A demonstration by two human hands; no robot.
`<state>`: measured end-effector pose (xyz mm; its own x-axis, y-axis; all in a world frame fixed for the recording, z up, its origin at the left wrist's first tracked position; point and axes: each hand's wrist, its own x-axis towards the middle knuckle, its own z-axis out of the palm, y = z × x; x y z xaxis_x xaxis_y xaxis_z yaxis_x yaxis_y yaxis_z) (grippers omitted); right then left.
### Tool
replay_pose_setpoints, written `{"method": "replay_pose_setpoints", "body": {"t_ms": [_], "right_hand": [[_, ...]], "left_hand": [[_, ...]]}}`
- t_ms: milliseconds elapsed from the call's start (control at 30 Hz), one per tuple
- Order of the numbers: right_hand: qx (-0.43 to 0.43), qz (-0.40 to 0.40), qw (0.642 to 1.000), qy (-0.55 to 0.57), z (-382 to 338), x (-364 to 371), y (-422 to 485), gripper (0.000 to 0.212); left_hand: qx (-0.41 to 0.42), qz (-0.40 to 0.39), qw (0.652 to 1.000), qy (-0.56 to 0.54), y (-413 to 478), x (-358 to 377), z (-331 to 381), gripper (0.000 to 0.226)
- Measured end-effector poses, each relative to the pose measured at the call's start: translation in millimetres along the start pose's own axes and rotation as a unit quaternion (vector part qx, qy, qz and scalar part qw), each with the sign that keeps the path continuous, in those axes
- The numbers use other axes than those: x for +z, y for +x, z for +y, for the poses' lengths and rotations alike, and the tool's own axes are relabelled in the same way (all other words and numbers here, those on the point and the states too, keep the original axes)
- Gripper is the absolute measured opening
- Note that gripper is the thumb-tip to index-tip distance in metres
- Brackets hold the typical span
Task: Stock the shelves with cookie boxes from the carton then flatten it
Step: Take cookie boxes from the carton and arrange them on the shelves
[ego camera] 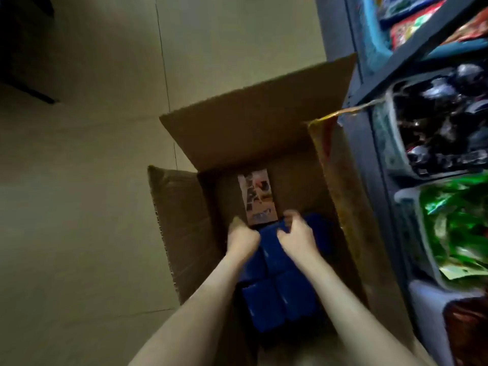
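Floor: pale tiles [92,180] with thin seams, dimly lit, stretching out to my left.
Carton: brown carton [250,128] standing on the floor just beside the shelving, with its far flap and left flap folded outward.
Contents: blue cookie boxes [266,305] packed in rows in the near half of the carton. One printed box [257,198] lies picture side up on the carton bottom at the far end.
Left hand: my left hand [241,240] reaches down into the carton, with its fingers curled over the far left edge of the blue cookie boxes, close to the printed box. Motion blur hides how firm the grip is.
Right hand: my right hand [298,237] is just beside the left, knuckles up, with its fingers hooked over the far end of the same row and gripping it.
Arms: both forearms are bare and run from the bottom edge straight into the carton.
Shelves: dark blue shelves [369,143] rise on my right.
Shelf stock: red packets [412,30] sit on top, a bin [383,136] of dark shiny wrappers sits below them, and a second bin [406,220] of green packets is under that.
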<state>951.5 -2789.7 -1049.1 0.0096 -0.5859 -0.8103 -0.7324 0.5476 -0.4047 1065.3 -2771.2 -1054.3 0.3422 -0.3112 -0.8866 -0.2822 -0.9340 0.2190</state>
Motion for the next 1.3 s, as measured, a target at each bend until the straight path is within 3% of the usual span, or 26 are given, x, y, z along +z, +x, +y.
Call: {"method": "replay_pose_setpoints", "body": {"t_ms": [200, 267, 367, 533, 700, 833, 933, 1033, 1133, 1233, 1300], "right_hand": [[-0.056, -0.010, 0.997, -0.061, 7.6, 57.1, 104.5, 0.066], [-0.023, -0.007, 0.995, -0.097, 5.5, 70.3, 123.5, 0.071], [0.009, 0.008, 0.999, -0.041, -0.4, 76.6, 131.5, 0.063], [-0.024, 0.010, 1.000, 0.016, -18.5, 53.7, 89.3, 0.051], [-0.083, 0.063, 0.994, 0.045, -58.1, -10.5, -9.6, 0.047], [-0.126, 0.093, 0.985, 0.069, -96.5, -76.9, -108.7, 0.045], [-0.161, 0.101, 0.979, 0.071, -127.9, -127.5, -183.6, 0.036], [-0.204, 0.103, 0.973, 0.036, -155.3, -176.0, -253.1, 0.030], [-0.225, 0.109, 0.967, 0.040, -179.9, -225.3, -321.4, 0.033], [-0.244, 0.134, 0.959, 0.055, -198.1, -268.4, -390.2, 0.044], [-0.262, 0.165, 0.949, 0.060, -209.1, -294.4, -437.2, 0.050]], "left_hand": [[-0.022, -0.001, 0.993, -0.114, 100.1, 39.4, -15.2, 0.054], [-0.035, 0.011, 0.992, -0.120, 113.9, 44.2, -14.3, 0.052], [-0.038, 0.039, 0.985, -0.163, 114.0, 46.7, -11.9, 0.036], [-0.108, 0.139, 0.965, -0.192, 62.4, 27.7, 2.7, 0.056], [-0.101, 0.137, 0.959, -0.225, -44.8, -5.8, 35.3, 0.048], [0.009, 0.125, 0.975, -0.186, -143.6, -49.3, 56.5, 0.035], [0.213, 0.111, 0.966, -0.093, -219.8, -87.3, 74.3, 0.049], [0.420, 0.104, 0.898, 0.080, -275.2, -129.4, 95.6, 0.055], [0.490, 0.043, 0.838, 0.234, -332.7, -172.9, 118.0, 0.061], [0.549, 0.038, 0.783, 0.289, -401.9, -211.5, 149.3, 0.062], [0.574, -0.010, 0.766, 0.289, -455.1, -232.9, 172.5, 0.059]]}}
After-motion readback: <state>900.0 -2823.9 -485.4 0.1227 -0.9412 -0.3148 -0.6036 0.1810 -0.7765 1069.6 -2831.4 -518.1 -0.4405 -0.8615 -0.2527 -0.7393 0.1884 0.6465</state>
